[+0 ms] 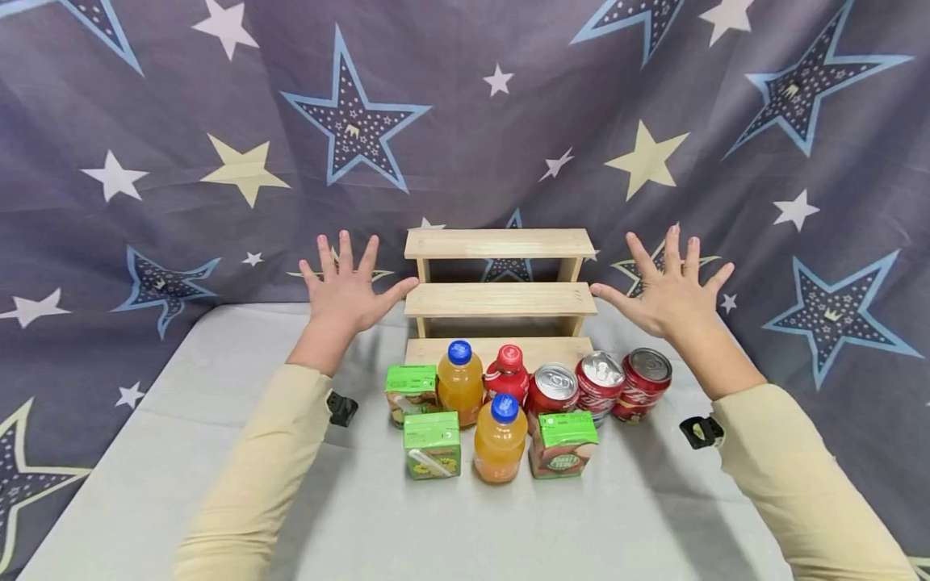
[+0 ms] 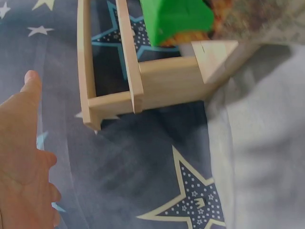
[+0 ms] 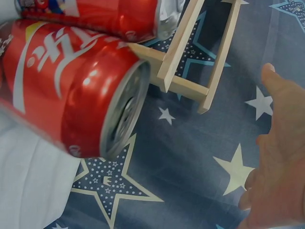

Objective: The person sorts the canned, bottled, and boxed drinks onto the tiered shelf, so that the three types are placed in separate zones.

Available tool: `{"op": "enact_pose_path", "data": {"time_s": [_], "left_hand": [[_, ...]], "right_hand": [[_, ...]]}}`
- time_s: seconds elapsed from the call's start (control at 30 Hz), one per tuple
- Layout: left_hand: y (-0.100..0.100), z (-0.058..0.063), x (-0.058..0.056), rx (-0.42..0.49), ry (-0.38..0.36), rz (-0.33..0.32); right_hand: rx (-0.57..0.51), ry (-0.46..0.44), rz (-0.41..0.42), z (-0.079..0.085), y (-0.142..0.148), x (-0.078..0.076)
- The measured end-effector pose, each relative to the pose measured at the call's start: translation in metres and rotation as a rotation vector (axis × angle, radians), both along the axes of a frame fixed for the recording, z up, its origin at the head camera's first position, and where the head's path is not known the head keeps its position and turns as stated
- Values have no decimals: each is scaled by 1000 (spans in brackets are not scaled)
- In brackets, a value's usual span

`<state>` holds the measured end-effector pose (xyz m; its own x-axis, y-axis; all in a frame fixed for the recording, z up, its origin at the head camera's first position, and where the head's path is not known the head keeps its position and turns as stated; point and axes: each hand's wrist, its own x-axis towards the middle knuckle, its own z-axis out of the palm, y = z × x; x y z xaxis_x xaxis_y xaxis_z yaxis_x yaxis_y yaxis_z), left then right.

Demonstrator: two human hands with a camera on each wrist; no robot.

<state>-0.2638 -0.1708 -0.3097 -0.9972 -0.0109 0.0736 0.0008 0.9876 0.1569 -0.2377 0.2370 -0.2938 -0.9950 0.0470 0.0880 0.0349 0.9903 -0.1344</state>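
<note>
My left hand (image 1: 341,290) is held with fingers spread at the left side of a three-tier wooden rack (image 1: 501,299), thumb near its middle shelf. On the other side my right hand (image 1: 672,294) is spread likewise, its thumb close to the rack's right edge. Neither hand holds anything. In front of the rack stand two orange juice bottles (image 1: 500,444) with blue caps, a red bottle (image 1: 507,373), three red soda cans (image 1: 643,383) and three green-topped drink cartons (image 1: 432,448). The right wrist view shows a red can (image 3: 76,86) up close, apart from the hand.
A white cloth (image 1: 436,532) covers the table. Behind the rack hangs a dark curtain (image 1: 465,161) printed with stars. Small black devices (image 1: 341,409) are worn at both wrists.
</note>
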Motion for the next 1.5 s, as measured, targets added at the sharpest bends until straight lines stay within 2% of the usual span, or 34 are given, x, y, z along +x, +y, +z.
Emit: {"op": "enact_pose_path", "data": {"time_s": [0.47,0.8,1.0,1.23,1.5], "left_hand": [[-16,-7,5,13,-23,-3],[-28,-9,9,-1,-33,6],[-32,-12,11,-1,-47,13],[-38,-10,14,-7,-33,15],[-40,-15,16,-33,-52,24]], "right_hand": [[-6,-38,-8,-7,11,7],[-6,-29,2,-9,23,21],[-11,-58,6,-11,30,30],[-14,-60,15,-16,33,29],[-14,-24,37,-24,36,29]]}}
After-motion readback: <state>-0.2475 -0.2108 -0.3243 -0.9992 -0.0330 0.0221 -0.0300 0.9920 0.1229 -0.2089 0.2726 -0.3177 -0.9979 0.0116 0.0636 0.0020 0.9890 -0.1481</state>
